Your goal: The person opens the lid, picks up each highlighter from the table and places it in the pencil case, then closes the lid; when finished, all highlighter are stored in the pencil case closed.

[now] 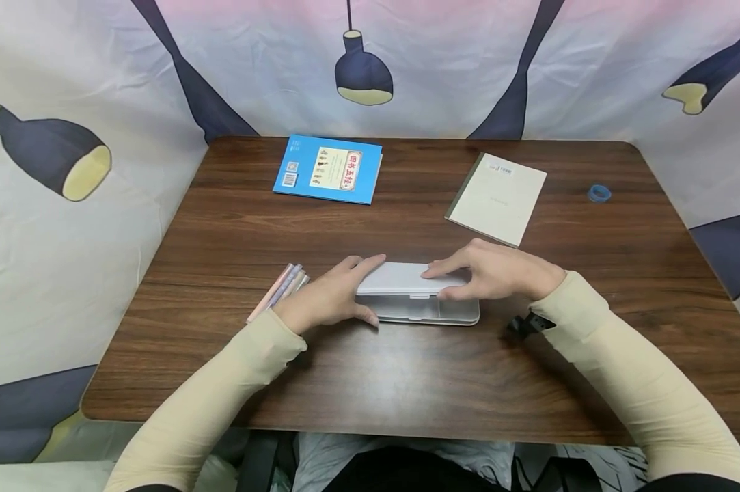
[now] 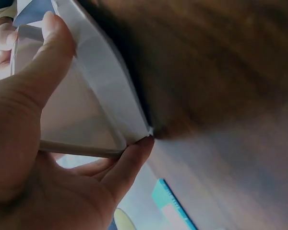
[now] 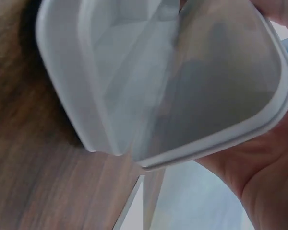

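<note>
A white pencil case lies near the middle of the table with its lid partly raised. My left hand grips its left end, thumb at the front and fingers reaching behind, as the left wrist view of the case shows. At the right end my right hand holds the lid, thumb by its front edge and fingers on top. In the right wrist view the lid stands tilted over the base, whose inside has a divider. Several pastel pens lie left of the left hand, partly hidden by it.
At the back left lies a blue book. A pale notebook with a dark spine lies behind the right hand. Farther right is a blue tape roll. The table's front edge runs close to the person's lap.
</note>
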The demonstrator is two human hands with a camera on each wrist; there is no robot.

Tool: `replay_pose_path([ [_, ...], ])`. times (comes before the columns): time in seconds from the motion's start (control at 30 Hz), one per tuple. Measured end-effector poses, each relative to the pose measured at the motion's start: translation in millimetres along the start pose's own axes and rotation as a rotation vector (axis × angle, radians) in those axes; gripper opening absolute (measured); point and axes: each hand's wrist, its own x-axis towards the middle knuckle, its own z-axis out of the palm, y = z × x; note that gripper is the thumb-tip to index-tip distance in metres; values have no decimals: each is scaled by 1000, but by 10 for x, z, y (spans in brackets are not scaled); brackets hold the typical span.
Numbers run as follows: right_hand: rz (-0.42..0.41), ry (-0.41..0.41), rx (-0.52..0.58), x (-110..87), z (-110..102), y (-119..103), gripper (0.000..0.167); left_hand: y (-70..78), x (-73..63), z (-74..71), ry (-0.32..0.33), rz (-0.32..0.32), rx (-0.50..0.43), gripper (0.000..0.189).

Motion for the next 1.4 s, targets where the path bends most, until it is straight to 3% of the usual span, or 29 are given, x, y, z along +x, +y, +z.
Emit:
replay_pose_path([
  [0.27,-11,-6,36,-2,-94,6,34,-77,-24,17,81,-72,-91,125],
  [0.43,-17,39,70,-13,-161,10,31,-67,-37,46,85,-139,-112,129],
  [0.57,-4,91,61,29,-217,46,31,-66,-35,63,113,-141,-114,130],
  [0.73,83,267,-80,160,-266,158,26,-86,-23,67,143,-91,-123,135],
  [0.9,172,414,-305,314,-222,290,19,-48,-31,54,101,-86,-85,140],
  [1.03,249,417,-382,441,-141,368,18,-7,-21,41,56,-103,-35,133],
  [1.17,322,363,-352,500,-54,407,21,29,-8,36,41,-108,53,125],
  [1.4,349,324,-307,502,8,449,22,33,-2,8,26,-45,191,115],
])
